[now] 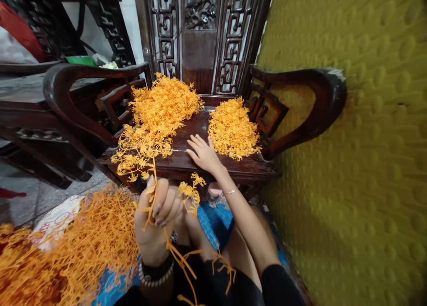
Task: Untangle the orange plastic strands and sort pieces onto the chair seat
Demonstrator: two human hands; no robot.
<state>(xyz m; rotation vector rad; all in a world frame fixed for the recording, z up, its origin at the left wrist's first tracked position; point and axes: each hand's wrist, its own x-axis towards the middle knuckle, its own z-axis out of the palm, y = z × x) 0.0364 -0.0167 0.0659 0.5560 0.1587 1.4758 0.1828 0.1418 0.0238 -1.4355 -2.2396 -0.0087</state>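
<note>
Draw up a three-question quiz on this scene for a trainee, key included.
1. Multiple choice: What does the left hand hold?
A) A branching orange strand
B) A pair of scissors
C) A glass bottle

2. True or false: The right hand is clenched in a fist.

3. Fill in the blank: On the chair seat, the larger orange heap lies on the ____ side as the wearer sees it.

Key:
1. A
2. False; it is open, fingers extended, with its back toward the camera.
3. left
</note>
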